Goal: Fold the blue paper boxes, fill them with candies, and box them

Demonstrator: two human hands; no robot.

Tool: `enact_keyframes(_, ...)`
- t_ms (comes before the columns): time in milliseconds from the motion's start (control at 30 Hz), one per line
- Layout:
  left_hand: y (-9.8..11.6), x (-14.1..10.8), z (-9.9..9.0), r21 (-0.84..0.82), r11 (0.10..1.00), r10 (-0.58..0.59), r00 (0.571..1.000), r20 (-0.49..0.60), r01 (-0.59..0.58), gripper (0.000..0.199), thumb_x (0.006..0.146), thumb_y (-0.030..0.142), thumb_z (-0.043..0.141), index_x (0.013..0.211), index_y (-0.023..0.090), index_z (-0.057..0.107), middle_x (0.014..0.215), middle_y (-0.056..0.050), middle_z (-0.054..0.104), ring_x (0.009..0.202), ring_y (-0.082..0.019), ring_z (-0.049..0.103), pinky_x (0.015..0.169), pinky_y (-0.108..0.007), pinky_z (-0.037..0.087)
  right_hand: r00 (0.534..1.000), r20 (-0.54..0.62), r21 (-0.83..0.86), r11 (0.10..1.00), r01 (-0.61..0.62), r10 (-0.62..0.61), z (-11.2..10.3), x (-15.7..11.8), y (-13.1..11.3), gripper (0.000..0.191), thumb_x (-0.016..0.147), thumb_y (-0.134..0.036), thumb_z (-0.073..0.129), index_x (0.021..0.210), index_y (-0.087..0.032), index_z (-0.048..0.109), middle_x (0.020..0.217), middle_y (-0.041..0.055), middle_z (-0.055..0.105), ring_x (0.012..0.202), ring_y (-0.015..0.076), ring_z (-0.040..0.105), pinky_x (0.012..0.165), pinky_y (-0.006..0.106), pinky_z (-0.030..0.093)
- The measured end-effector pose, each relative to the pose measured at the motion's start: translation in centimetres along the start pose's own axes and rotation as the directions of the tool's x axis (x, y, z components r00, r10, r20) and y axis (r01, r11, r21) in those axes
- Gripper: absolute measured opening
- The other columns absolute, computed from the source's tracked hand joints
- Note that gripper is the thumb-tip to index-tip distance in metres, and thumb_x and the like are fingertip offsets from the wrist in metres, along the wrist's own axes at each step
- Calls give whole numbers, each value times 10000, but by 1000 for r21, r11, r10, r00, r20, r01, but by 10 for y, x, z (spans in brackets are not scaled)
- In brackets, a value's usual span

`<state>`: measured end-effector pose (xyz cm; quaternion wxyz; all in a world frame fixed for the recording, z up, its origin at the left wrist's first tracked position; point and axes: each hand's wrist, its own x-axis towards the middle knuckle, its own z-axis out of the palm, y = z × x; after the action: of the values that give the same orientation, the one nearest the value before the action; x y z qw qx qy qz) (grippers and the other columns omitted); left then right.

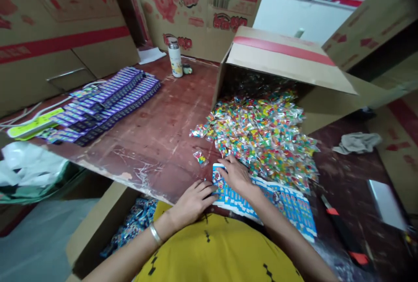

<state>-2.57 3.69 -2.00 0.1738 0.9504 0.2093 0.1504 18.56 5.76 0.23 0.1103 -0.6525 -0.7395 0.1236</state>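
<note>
Blue printed packets (287,203) lie overlapped in a long row along the table's front edge. My right hand (235,175) rests over the left part of this row, fingers spread and touching the top packet. Beside it, my left hand (196,198) lies at the row's left end with its fingers apart, their tips at the packets' edge. A big heap of small clear bags of colourful candy (257,134) spills from a cardboard box (284,51) just beyond my right hand. One candy bag (200,158) lies apart, left of the heap.
Purple packs (111,103) are stacked in rows at left, near a yellow-green object (34,124). A thermos (175,58) stands at the back. A knife with a black and red handle (346,234) and a cloth (357,142) lie at right. Below the edge, an open box holds blue packets (135,223).
</note>
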Motion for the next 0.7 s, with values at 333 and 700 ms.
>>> enact_keyframes(333,2,-4,12,-37,997,-67,996,-54,65,238,923,257,503,1139,233,600,1256,-55,600,1191,-222,472,1040,-412,306,985,-40,101,980,171,-168,-11,10,8,106,913,-256,557,854,-230,641,957,9,637,822,148,613,728,248,426)
enact_keyframes(700,10,6,3,-17,995,-103,994,-23,102,177,930,224,463,1001,206,624,1118,-72,610,1075,-209,519,967,-387,384,988,90,-43,991,126,-122,-10,8,8,178,889,-333,577,1012,-266,686,1055,33,633,826,178,633,690,269,457)
